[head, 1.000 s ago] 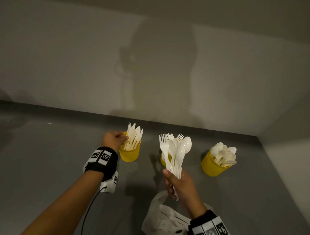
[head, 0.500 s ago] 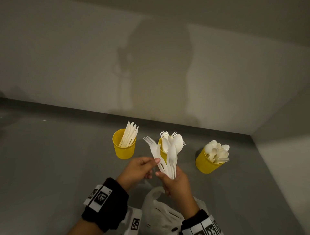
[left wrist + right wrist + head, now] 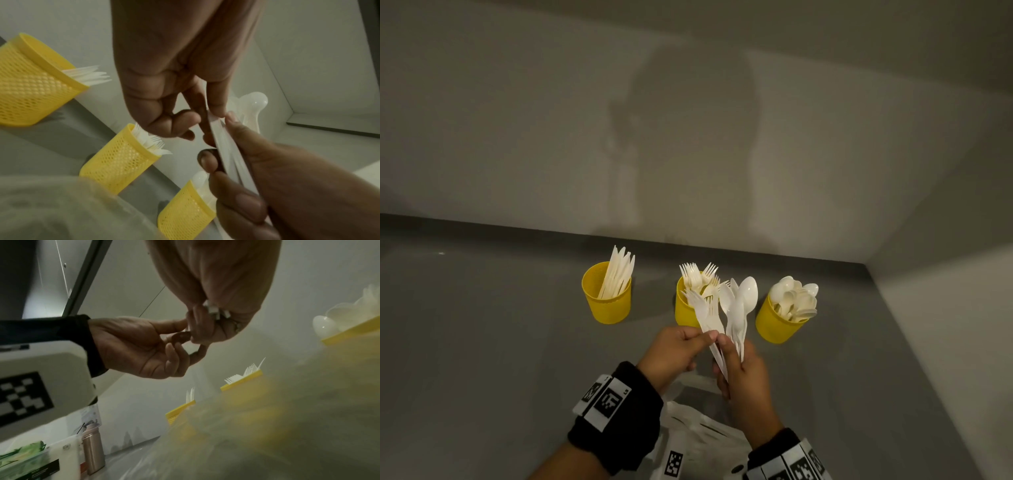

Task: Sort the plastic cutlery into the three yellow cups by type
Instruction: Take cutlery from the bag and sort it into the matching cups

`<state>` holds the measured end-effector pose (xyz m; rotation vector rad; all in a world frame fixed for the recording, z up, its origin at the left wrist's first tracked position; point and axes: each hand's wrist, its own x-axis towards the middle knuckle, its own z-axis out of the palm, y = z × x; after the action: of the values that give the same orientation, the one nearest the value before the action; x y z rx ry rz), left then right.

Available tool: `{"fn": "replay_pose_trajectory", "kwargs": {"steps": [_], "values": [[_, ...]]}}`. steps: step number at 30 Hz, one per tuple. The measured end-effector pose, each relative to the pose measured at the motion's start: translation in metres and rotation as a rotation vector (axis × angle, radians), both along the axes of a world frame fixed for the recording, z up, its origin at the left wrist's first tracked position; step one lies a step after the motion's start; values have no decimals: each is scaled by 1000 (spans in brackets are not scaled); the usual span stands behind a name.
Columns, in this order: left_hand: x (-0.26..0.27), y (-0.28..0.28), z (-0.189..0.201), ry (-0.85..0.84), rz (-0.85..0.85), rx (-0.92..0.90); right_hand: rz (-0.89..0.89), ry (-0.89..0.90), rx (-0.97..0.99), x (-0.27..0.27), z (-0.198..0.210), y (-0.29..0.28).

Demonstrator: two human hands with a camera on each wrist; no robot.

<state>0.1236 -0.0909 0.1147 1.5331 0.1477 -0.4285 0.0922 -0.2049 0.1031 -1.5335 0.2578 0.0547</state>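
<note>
While hands (image 3: 709,356) hide the handles, fork (image 3: 700,310) count seems unclear.

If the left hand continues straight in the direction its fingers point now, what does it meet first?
The left hand points toward the right hand and already pinches a fork from its bundle. Going straight on, it would likely meet the right hand's fingers first, though depth is unclear.

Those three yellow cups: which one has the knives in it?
The left cup, standing apart from the other two. Flat pointed knives stick up from it, while the middle cup holds forks and the right cup holds spoons.
</note>
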Motion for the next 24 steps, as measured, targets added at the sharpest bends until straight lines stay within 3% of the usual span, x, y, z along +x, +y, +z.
{"fn": "replay_pose_trajectory", "kwargs": {"steps": [5,8,15,24], "values": [[3,-14,-3,75,-22,-17,-7,35,17,4,0,-19],[5,-26,0,89,65,10,25,69,79,8,1,-25],[36,-17,17,-48,248,-20,21,103,126,15,-2,-41],[37,-37,17,-135,119,145,99,-2,37,23,1,-45]]}}
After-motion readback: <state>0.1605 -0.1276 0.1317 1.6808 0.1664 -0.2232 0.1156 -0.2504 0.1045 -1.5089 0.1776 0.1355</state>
